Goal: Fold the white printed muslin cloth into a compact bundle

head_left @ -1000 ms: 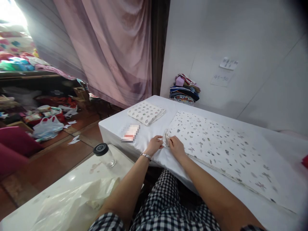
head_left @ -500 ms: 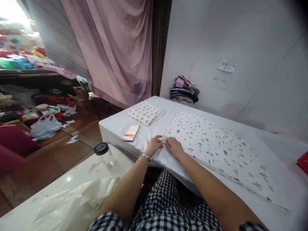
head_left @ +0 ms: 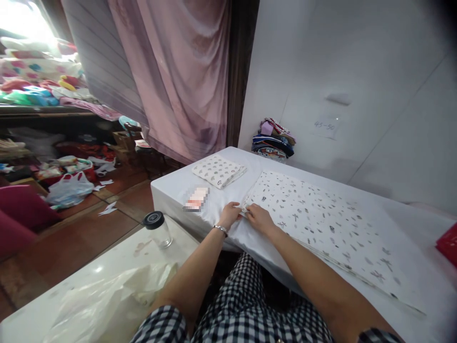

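Left hand point(head_left: 231, 213) and right hand point(head_left: 260, 218): fingertips meet, both pinched shut on the near-left corner of the printed cloth point(head_left: 321, 224), which lies flat on the white-covered table point(head_left: 171, 190).

Judged: corner-gripping step; any lift needs all layers held together.

Left of the printed cloth: folded cloth point(head_left: 218, 170). Beyond it: clothes pile point(head_left: 273, 138), pink curtain point(head_left: 178, 71).

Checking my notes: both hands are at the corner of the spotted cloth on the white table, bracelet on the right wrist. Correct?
Not quite: the head view shows the bracelet on the left wrist. The left hand and right hand are indeed at the corner of the spotted cloth on the white table.
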A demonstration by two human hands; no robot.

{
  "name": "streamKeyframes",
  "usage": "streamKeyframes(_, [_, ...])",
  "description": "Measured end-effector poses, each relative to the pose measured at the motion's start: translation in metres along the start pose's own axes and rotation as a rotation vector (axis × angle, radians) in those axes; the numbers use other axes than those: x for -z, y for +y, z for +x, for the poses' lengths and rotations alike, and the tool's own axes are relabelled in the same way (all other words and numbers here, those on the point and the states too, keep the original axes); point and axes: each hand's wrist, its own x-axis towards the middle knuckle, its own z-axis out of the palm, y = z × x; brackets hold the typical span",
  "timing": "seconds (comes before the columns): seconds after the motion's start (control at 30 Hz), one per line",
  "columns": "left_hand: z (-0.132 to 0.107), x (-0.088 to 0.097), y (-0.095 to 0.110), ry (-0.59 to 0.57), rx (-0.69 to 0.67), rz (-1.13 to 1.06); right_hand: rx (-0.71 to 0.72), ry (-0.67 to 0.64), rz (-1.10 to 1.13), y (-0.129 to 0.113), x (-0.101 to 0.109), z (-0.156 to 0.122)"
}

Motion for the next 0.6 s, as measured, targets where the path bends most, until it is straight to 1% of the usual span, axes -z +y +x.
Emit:
streamKeyframes(0.1, [-0.002, 0.001, -0.001, -0.01, 0.001, -0.027, -0.026, -0.032, -0.03, -0.003, -0.007, -0.001])
streamKeyframes(0.4, [-0.007, 0.006, 0.0, -0.036, 0.008, -0.07, -0.064, -0.027, -0.099, -0.008, -0.015, -0.004])
streamKeyframes(0.6, [-0.008, 0.005, 0.002, -0.059, 0.0, -0.025, -0.026, -0.007, -0.121, -0.012, -0.016, -0.008])
